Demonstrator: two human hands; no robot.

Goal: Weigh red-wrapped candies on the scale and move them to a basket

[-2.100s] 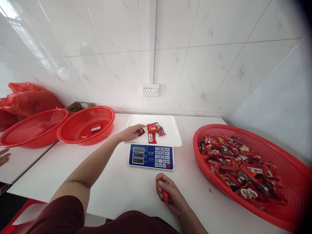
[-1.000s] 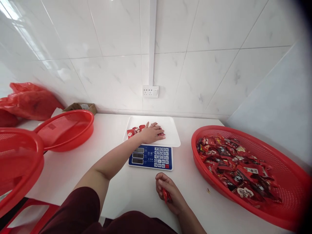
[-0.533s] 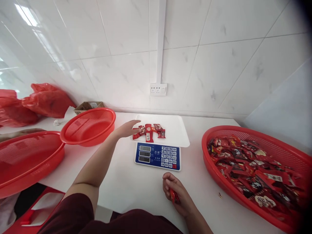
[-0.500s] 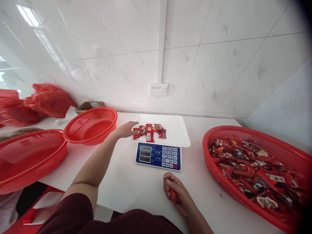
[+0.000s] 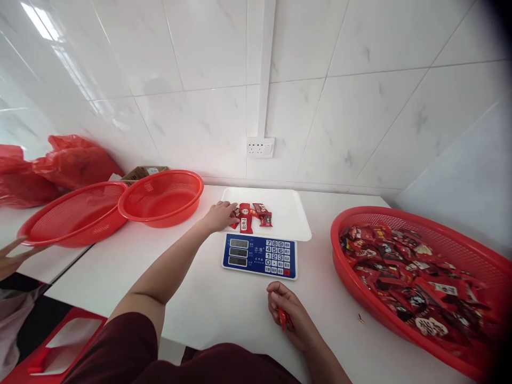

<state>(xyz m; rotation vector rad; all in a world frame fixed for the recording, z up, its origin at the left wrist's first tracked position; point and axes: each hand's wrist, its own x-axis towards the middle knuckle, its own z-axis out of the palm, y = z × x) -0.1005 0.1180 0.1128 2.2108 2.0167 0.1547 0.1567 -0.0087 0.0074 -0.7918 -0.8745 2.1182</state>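
On the white weighing pan (image 5: 286,213) lies a cluster of small red wrapped snack packets (image 5: 246,218). My left hand (image 5: 221,216) covers the leftmost of them, its fingers curled over them; the fingertips are partly hidden. Below the pan is the scale's blue panel (image 5: 260,256), with number keys and three small displays. My right hand (image 5: 288,314) rests on the table in front of the scale, closed around red snack packets (image 5: 285,320) that poke out of the fist. How many it holds is hidden.
A large red basket (image 5: 336,250) full of similar packets stands on the right. On the left are a round red basket (image 5: 160,220) and a bigger one (image 5: 76,240), with another person's hand (image 5: 14,258) beside it. Red plastic bags (image 5: 80,165) sit behind.
My left hand has moved right and curled over the leftmost packets. Both left baskets have shifted right, the bigger one also backward. Another person's hand has come into view. My right hand stays put.
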